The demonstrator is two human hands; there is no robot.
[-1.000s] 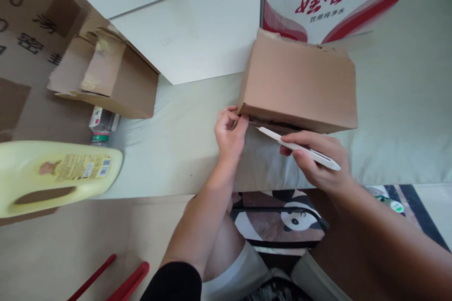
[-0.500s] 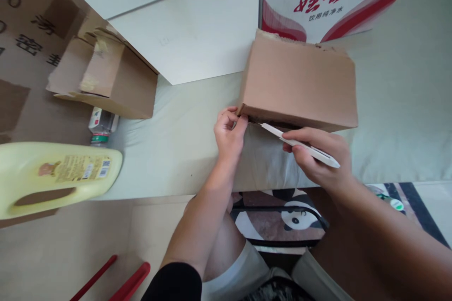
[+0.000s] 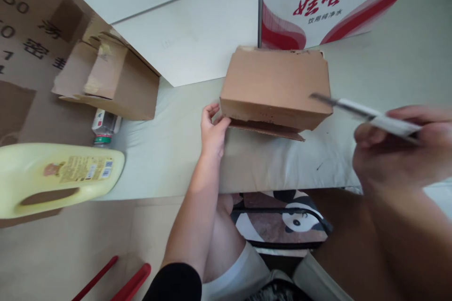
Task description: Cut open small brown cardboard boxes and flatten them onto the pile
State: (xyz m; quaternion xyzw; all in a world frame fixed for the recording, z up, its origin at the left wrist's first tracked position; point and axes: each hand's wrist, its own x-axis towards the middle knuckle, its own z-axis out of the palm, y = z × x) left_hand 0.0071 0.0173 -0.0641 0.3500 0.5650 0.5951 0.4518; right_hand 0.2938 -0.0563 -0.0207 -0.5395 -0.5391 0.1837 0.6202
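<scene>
A brown cardboard box (image 3: 275, 82) stands on the pale cloth-covered surface in front of me, one flap (image 3: 266, 129) hanging loose along its near lower edge. My left hand (image 3: 213, 127) grips the box at its near left corner, thumb on the edge and fingers curled behind. To the right of the box, my right hand (image 3: 402, 146) is closed around a white utility knife (image 3: 379, 117). The knife's dark blade points left, over the box's right end in this view, raised and apart from the cut edge. Motion blurs this hand.
At left lie a pale yellow jug (image 3: 88, 169) and a clear bottle with a green cap (image 3: 102, 134), beside another open carton (image 3: 136, 84). A white panel (image 3: 197, 33) and a red-and-white water carton (image 3: 318, 4) stand behind the box. Red handles (image 3: 132, 282) show below left.
My right hand has swung right and up with the knife, away from the box's near edge. The box has shifted left and turned slightly, its flap now loose; my left hand moved left with it.
</scene>
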